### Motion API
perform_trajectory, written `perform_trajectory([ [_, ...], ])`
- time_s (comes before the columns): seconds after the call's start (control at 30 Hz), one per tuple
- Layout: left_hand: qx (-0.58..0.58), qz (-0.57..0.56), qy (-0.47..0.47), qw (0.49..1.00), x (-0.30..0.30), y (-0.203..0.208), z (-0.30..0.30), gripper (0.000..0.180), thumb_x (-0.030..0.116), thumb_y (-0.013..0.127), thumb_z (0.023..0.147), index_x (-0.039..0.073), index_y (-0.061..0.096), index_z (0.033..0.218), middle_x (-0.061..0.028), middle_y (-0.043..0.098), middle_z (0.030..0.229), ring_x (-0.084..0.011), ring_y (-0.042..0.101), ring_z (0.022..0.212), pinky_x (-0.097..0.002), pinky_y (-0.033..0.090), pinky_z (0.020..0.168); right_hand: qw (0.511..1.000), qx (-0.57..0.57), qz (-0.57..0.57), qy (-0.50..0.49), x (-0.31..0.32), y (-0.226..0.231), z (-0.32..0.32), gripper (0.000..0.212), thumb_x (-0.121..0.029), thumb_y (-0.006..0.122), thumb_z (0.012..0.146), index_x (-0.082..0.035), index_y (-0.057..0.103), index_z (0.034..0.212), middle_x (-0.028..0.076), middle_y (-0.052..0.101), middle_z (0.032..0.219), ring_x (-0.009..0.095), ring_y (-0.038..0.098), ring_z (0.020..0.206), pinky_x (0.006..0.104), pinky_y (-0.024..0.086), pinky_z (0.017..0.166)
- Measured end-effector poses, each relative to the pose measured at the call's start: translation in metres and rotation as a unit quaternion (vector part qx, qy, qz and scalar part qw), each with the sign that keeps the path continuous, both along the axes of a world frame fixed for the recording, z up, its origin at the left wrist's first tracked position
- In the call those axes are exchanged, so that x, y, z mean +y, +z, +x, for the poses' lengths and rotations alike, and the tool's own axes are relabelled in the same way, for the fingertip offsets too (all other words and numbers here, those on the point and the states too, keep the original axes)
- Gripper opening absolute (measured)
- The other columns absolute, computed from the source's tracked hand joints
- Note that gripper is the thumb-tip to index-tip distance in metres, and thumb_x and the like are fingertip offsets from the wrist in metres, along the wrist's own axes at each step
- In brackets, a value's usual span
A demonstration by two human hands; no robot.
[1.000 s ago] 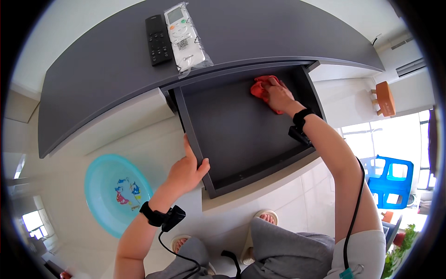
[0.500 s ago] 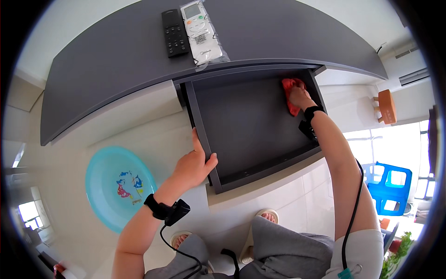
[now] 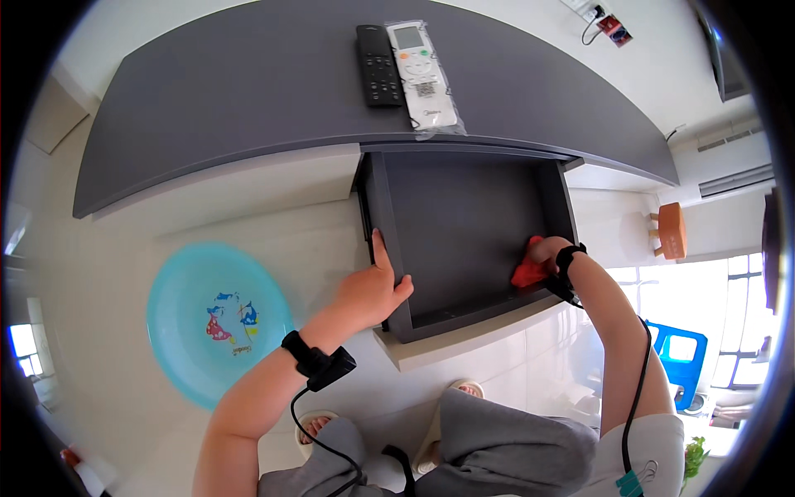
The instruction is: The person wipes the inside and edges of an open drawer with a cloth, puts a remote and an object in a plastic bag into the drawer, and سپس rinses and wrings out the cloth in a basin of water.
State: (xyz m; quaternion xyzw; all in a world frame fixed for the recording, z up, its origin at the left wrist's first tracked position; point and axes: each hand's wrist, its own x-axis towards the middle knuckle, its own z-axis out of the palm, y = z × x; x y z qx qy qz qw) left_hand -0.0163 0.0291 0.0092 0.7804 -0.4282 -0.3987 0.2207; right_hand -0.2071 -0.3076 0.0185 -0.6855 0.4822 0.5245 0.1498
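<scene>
A dark grey drawer stands pulled out of a long cabinet. At its left wall is my left hand, gripping the edge with the index finger stretched along the side and the thumb over the top; the other fingers are hidden. Inside the drawer, at the near right corner, my right hand is closed on a red cloth. The cloth is bunched up and presses against the drawer, its upper part covered by my fingers.
On the grey cabinet top lie a black remote and a white remote in clear plastic. A light blue basin sits on the floor at left. To the right are an orange stool and a blue plastic stool.
My right hand has drawn the red cloth from the drawer's far right corner toward its near right corner. The left hand keeps to the left wall. The view has shifted somewhat.
</scene>
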Motion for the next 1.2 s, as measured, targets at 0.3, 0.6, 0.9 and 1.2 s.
perform_trajectory([
  [0.3, 0.012, 0.016, 0.003, 1.000, 0.005, 0.003, 0.004, 0.086, 0.039, 0.043, 0.092, -0.016, -0.005, 0.138, -0.0194, 0.061, 0.065, -0.0373, 0.060, 0.059, -0.0428, 0.050, 0.059, 0.987, -0.029, 0.155, -0.026, 0.086, -0.043, 0.077, 0.038, -0.019, 0.044, 0.087, -0.005, 0.052, 0.121, 0.020, 0.062, 0.109, 0.035, 0.066, 0.087, 0.0457, 0.055, 0.069],
  [0.6, 0.023, -0.006, 0.012, 1.000, 0.001, 0.002, 0.000, 0.087, 0.041, 0.045, 0.091, -0.011, -0.003, 0.141, -0.0200, 0.066, 0.079, -0.0355, 0.064, 0.068, -0.0427, 0.051, 0.063, 0.930, -0.121, 0.314, -0.148, 0.163, -0.019, 0.145, 0.036, -0.009, 0.034, 0.091, 0.005, 0.047, 0.121, 0.024, 0.060, 0.105, 0.038, 0.064, 0.091, 0.0523, 0.052, 0.084],
  [0.9, -0.018, -0.049, -0.004, 0.999, 0.017, -0.009, 0.006, 0.086, 0.053, 0.035, 0.094, -0.010, 0.002, 0.142, -0.0171, 0.062, 0.066, -0.0348, 0.059, 0.056, -0.0431, 0.049, 0.056, 0.848, -0.483, -0.048, 0.212, 0.167, 0.050, 0.148, 0.039, -0.036, 0.060, 0.085, -0.002, 0.058, 0.103, 0.012, 0.060, 0.096, 0.030, 0.058, 0.080, 0.0404, 0.045, 0.075],
  [1.2, -0.021, -0.043, 0.005, 0.999, 0.007, -0.010, -0.006, 0.082, 0.046, 0.040, 0.093, -0.012, 0.006, 0.141, -0.0162, 0.063, 0.068, -0.0337, 0.061, 0.059, -0.0429, 0.049, 0.056, 0.641, -0.532, -0.141, 0.535, 0.192, 0.018, 0.170, 0.061, -0.035, 0.063, 0.080, -0.004, 0.048, 0.130, 0.012, 0.041, 0.140, 0.029, 0.033, 0.133, 0.0416, 0.024, 0.110],
])
